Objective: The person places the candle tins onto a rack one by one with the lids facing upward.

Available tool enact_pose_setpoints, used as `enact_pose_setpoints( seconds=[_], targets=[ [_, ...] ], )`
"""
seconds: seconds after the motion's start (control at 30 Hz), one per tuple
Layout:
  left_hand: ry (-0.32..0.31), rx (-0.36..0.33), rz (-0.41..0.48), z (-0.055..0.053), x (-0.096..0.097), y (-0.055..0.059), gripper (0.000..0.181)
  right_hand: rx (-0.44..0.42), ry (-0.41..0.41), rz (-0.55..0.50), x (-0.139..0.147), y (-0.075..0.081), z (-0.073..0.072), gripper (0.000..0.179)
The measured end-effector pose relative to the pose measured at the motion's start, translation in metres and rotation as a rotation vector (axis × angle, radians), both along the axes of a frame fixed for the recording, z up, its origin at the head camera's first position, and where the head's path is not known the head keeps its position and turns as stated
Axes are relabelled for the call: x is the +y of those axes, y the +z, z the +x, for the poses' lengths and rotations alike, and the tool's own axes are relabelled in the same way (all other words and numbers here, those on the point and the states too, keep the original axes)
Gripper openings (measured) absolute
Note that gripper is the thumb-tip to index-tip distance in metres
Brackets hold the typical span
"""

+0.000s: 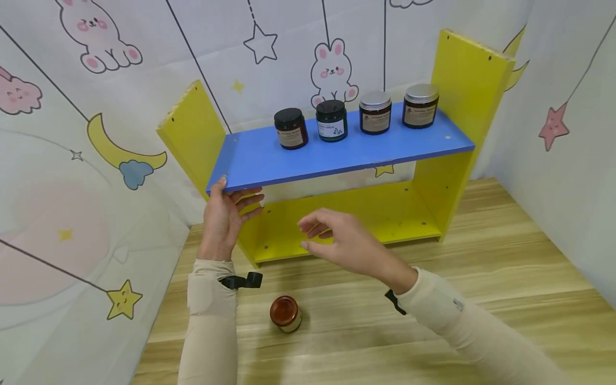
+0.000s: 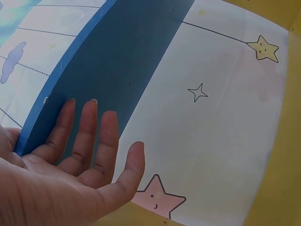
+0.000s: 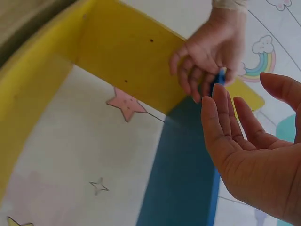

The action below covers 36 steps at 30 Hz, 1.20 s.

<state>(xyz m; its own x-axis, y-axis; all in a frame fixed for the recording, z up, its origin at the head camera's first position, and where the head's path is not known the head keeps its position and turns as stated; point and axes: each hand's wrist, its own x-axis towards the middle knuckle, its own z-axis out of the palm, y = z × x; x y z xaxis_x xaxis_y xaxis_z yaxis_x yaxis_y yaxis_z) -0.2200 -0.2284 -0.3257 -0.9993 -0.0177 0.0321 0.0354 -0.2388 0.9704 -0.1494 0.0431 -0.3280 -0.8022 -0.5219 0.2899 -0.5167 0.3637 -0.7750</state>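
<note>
A shelf unit has yellow side panels (image 1: 474, 85) and a blue shelf board (image 1: 293, 163). My left hand (image 1: 223, 216) grips the board's front left corner, thumb on top and fingers spread beneath. In the left wrist view, those fingers (image 2: 109, 141) reach under the blue board (image 2: 127, 47). My right hand (image 1: 344, 240) hovers in front of the lower opening, fingers loosely bent and holding nothing. Several dark jars stand in a row on the blue board: a black-lidded brown one (image 1: 291, 128), a green one (image 1: 332, 122), and silver-lidded ones (image 1: 375, 113).
A small reddish-brown jar (image 1: 285, 314) stands on the wood-grain table (image 1: 356, 342) in front of the shelf, between my forearms. The yellow bottom board (image 1: 337, 214) lies below the blue one. Cartoon-printed cloth (image 1: 284, 64) hangs behind and at both sides.
</note>
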Motion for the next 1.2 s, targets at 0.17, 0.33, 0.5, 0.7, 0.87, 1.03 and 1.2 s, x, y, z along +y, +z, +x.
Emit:
enact_pose_setpoints(
  seconds=[0.17, 0.33, 0.5, 0.7, 0.87, 1.03, 1.2],
  targets=[
    [-0.009, 0.001, 0.000, 0.001, 0.000, 0.000, 0.065, -0.101, 0.014, -0.018, -0.001, -0.027, 0.007, 0.036],
    [-0.008, 0.003, -0.009, 0.001, 0.000, 0.001, 0.067, -0.209, 0.053, -0.027, -0.004, -0.054, 0.013, 0.043],
    [-0.003, -0.001, -0.009, 0.002, 0.000, 0.001, 0.067, -0.278, 0.076, 0.013, -0.011, -0.081, 0.017, 0.055],
    [0.001, -0.001, -0.014, 0.002, 0.000, 0.001, 0.067, -0.293, 0.101, 0.096, -0.022, -0.110, 0.021, 0.064],
    [-0.001, -0.003, -0.014, 0.002, 0.000, 0.001, 0.067, -0.302, 0.118, 0.120, -0.030, -0.125, 0.025, 0.072],
    [-0.001, 0.002, -0.019, 0.003, 0.000, 0.001, 0.067, -0.295, 0.132, 0.122, -0.038, -0.140, 0.029, 0.074],
    [0.002, 0.002, -0.021, 0.003, 0.000, 0.001, 0.066, -0.282, 0.148, 0.125, -0.046, -0.148, 0.032, 0.078]
  ],
)
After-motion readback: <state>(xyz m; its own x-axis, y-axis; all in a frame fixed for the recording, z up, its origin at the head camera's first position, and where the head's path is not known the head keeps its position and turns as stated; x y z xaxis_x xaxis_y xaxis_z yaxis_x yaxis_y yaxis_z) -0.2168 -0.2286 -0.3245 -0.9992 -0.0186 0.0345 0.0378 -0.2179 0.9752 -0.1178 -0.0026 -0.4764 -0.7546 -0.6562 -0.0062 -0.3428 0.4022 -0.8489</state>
